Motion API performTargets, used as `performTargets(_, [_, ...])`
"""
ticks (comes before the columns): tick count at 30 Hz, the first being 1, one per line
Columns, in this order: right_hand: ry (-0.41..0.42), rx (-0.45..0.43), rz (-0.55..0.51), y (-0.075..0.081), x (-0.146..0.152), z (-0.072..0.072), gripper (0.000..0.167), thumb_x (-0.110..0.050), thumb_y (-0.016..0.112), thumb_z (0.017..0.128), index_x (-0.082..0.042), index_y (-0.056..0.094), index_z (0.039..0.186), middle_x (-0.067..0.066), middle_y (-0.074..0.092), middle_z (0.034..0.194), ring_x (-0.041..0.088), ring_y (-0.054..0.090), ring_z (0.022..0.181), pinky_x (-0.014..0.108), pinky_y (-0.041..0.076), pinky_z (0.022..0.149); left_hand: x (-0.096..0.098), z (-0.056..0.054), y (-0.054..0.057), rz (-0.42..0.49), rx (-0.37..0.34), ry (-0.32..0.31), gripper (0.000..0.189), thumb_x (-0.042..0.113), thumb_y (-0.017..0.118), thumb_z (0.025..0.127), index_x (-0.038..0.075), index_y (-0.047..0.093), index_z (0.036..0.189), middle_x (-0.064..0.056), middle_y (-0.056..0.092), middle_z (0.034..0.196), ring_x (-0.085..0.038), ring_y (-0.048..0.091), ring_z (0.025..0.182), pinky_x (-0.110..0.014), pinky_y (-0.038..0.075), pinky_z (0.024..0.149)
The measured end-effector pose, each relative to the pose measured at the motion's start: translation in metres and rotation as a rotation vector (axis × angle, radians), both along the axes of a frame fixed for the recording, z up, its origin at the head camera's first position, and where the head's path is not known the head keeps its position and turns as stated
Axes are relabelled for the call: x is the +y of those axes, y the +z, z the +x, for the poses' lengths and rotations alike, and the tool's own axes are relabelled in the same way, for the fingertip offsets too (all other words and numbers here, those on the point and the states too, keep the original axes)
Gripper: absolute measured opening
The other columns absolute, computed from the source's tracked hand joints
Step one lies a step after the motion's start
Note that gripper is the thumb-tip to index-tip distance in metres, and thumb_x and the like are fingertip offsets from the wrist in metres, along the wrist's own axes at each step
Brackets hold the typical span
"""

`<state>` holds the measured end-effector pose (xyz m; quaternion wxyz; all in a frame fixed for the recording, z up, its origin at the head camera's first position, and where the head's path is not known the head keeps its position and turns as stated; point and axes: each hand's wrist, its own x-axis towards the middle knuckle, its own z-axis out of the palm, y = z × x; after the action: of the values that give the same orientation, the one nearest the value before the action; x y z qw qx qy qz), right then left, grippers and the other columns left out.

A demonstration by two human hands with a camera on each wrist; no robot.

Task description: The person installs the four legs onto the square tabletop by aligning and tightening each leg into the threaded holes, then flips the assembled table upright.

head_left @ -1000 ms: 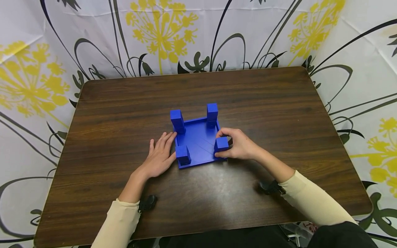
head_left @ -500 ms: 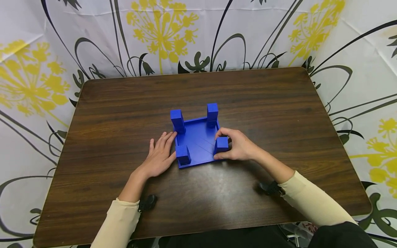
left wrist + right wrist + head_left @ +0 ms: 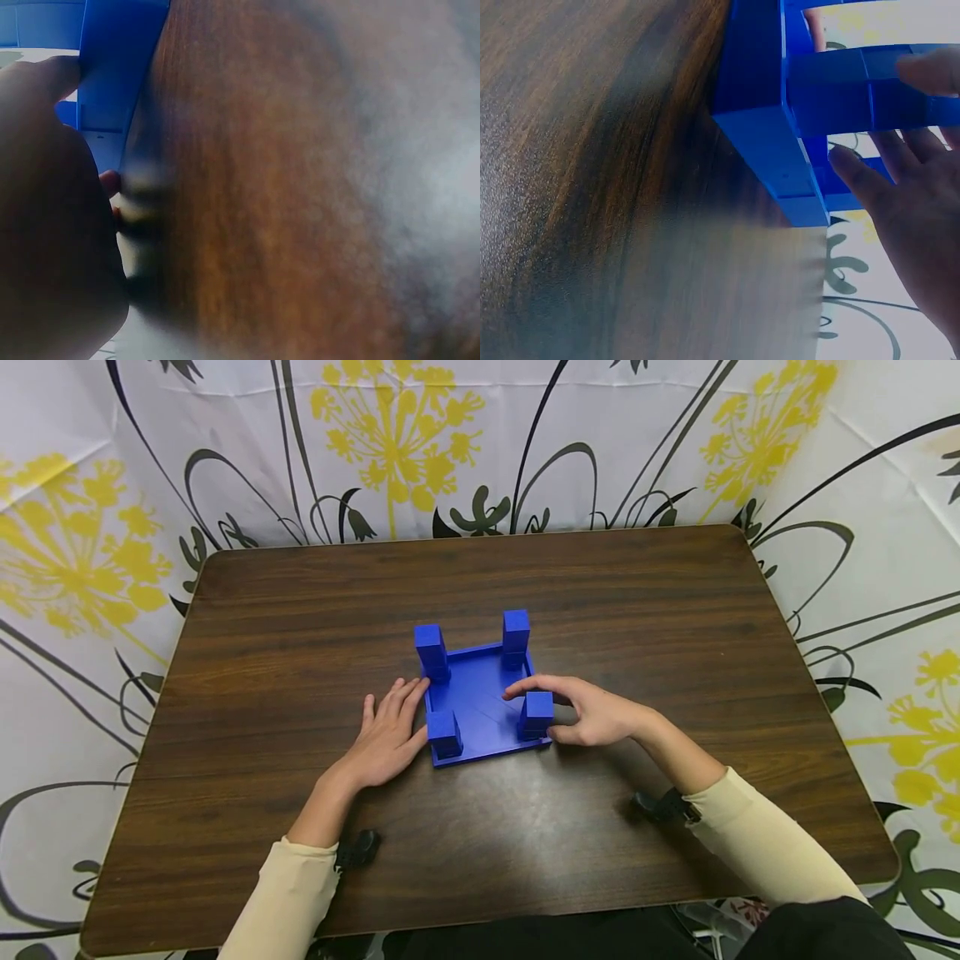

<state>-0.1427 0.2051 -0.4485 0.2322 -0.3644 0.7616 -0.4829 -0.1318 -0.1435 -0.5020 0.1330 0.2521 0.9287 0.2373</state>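
Note:
A shallow blue square tray (image 3: 480, 697) lies in the middle of the table with an upright block post at each corner. My left hand (image 3: 384, 742) lies flat along its left side, fingertips at the rim between the far left post (image 3: 431, 652) and the near left post (image 3: 444, 735). Around the near right post (image 3: 536, 714) my right hand (image 3: 600, 714) is spread loosely. Its index finger reaches past the post over the tray floor, and the thumb is beside the post's near side. In the right wrist view that post (image 3: 832, 90) shows seams between stacked blocks.
The far right post (image 3: 515, 635) stands at the tray's back corner. Under everything is a dark wood-grain table (image 3: 300, 610) with rounded corners. A white curtain (image 3: 247, 435) with yellow and grey flowers hangs behind and at both sides.
My right hand has loosened from the near right post and spread, its index finger straightening over the tray and its thumb shifting right. The left hand and tray stay put.

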Motion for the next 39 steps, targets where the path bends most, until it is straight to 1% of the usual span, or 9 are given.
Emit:
performTargets(4, [0.027, -0.005, -0.001, -0.0002, 0.0015, -0.0008, 0.065, 0.008, 0.06, 0.082, -0.019, 0.05, 0.14, -0.006, 0.051, 0.142, 0.018, 0.039, 0.137, 0.054, 0.03, 0.109, 0.0002, 0.0001, 0.0002, -0.008, 0.001, 0.0, 0.067, 0.045, 0.036, 0.105, 0.019, 0.007, 0.159, -0.012, 0.013, 0.161, -0.032, 0.001, 0.149, -0.066, -0.006, 0.109])
performTargets(9, [0.058, -0.023, -0.018, 0.0, 0.0017, -0.0023, 0.056, 0.008, 0.061, 0.086, -0.017, 0.053, 0.135, 0.0, 0.057, 0.136, 0.018, 0.044, 0.133, 0.049, 0.03, 0.11, 0.0001, 0.0002, 0.001, -0.014, 0.003, 0.0, 0.067, 0.044, 0.037, 0.105, 0.019, 0.007, 0.159, -0.011, 0.012, 0.162, -0.031, 0.0, 0.149, -0.066, -0.006, 0.109])
performTargets(14, [0.054, -0.056, -0.018, 0.0001, 0.0027, -0.0034, 0.051, 0.006, 0.064, 0.087, -0.016, 0.054, 0.132, 0.002, 0.058, 0.133, 0.019, 0.046, 0.13, 0.05, 0.033, 0.108, -0.0002, 0.0, -0.0005, -0.002, 0.009, 0.001, 0.066, 0.044, 0.036, 0.105, 0.017, 0.008, 0.159, -0.012, 0.013, 0.161, -0.032, 0.001, 0.149, -0.066, -0.006, 0.109])
performTargets(16, [0.045, -0.076, -0.021, -0.0005, 0.0029, -0.0035, 0.048, 0.003, 0.066, 0.088, -0.017, 0.055, 0.131, 0.002, 0.058, 0.132, 0.019, 0.048, 0.129, 0.049, 0.035, 0.107, -0.0002, -0.0001, -0.0006, -0.004, 0.007, 0.001, 0.066, 0.044, 0.036, 0.105, 0.017, 0.008, 0.159, -0.012, 0.013, 0.161, -0.033, 0.001, 0.149, -0.066, -0.006, 0.109])
performTargets(23, [0.008, -0.112, -0.028, -0.0024, 0.0023, -0.0025, 0.041, -0.005, 0.071, 0.089, -0.01, 0.056, 0.126, 0.014, 0.059, 0.127, 0.019, 0.055, 0.118, 0.043, 0.043, 0.101, 0.0011, -0.0002, 0.0015, -0.03, -0.003, 0.003, 0.067, 0.041, 0.039, 0.105, 0.019, 0.006, 0.159, -0.011, 0.012, 0.162, -0.031, 0.0, 0.149, -0.065, -0.006, 0.109])
performTargets(26, [-0.012, -0.111, -0.008, -0.0032, 0.0022, -0.0016, 0.041, -0.006, 0.073, 0.088, -0.009, 0.057, 0.125, 0.009, 0.059, 0.124, 0.02, 0.057, 0.113, 0.042, 0.046, 0.098, 0.0009, -0.0001, 0.0011, -0.032, -0.005, 0.0, 0.067, 0.041, 0.039, 0.105, 0.02, 0.006, 0.159, -0.011, 0.011, 0.162, -0.032, 0.0, 0.149, -0.066, -0.006, 0.109])
performTargets(30, [-0.044, -0.095, 0.01, -0.0036, 0.0013, -0.0006, 0.041, -0.005, 0.075, 0.086, -0.015, 0.058, 0.122, 0.002, 0.06, 0.117, 0.02, 0.059, 0.106, 0.041, 0.049, 0.095, 0.0004, -0.0003, 0.0004, -0.033, -0.002, 0.0, 0.067, 0.042, 0.039, 0.105, 0.02, 0.005, 0.159, -0.011, 0.011, 0.162, -0.031, 0.0, 0.149, -0.066, -0.005, 0.109])
performTargets(34, [-0.077, -0.08, 0.022, -0.003, 0.0004, 0.001, 0.041, -0.006, 0.076, 0.085, -0.017, 0.058, 0.12, 0.002, 0.061, 0.112, 0.02, 0.06, 0.103, 0.041, 0.05, 0.092, 0.0004, -0.0004, 0.0004, -0.031, -0.002, 0.0, 0.067, 0.042, 0.039, 0.105, 0.02, 0.006, 0.159, -0.012, 0.011, 0.162, -0.032, 0.0, 0.149, -0.066, -0.005, 0.109])
performTargets(39, [-0.119, -0.069, 0.025, -0.0026, -0.001, 0.0031, 0.04, -0.008, 0.078, 0.084, -0.014, 0.058, 0.118, 0.005, 0.061, 0.112, 0.022, 0.058, 0.104, 0.04, 0.052, 0.09, 0.0011, -0.0003, 0.001, -0.027, 0.002, 0.003, 0.067, 0.044, 0.038, 0.104, 0.02, 0.006, 0.159, -0.011, 0.012, 0.161, -0.032, 0.0, 0.149, -0.065, -0.005, 0.109])
